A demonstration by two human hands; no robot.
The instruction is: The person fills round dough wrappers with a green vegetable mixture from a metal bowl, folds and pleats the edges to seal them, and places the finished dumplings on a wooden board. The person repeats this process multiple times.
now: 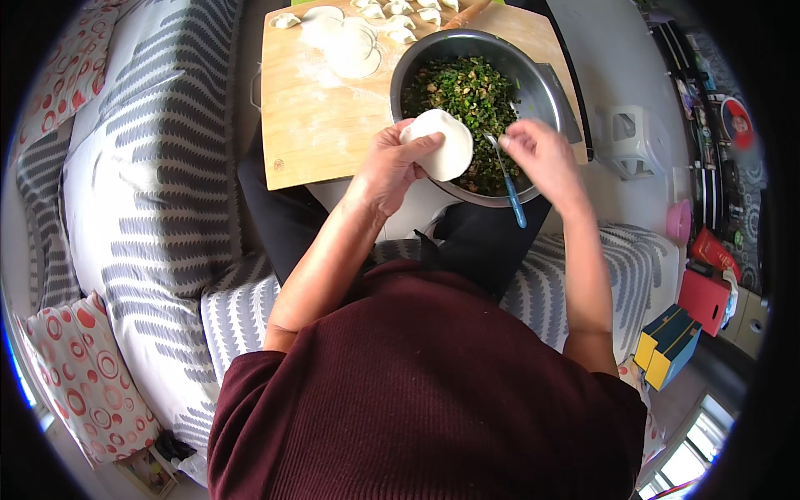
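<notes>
A round white dough wrapper (448, 150) is pinched between the thumb and fingers of my left hand (400, 161), over the near left rim of a metal bowl. My right hand (546, 162) is over the bowl's right side, fingers bent and smeared by motion. Close beside it a spoon with a blue handle (512, 196) leans across the near rim, its head toward the filling. Chopped green and brown filling (467, 87) lies in the metal bowl (542, 83). Whether my right fingers touch the spoon I cannot tell.
Under the bowl's left side is a wooden board (321, 133) with flour, a pile of wrappers (350, 50), several folded dumplings (400, 21) and a rolling pin (468, 14). A white stool (629, 142) stands at the right. A patterned sofa (167, 192) runs along the left.
</notes>
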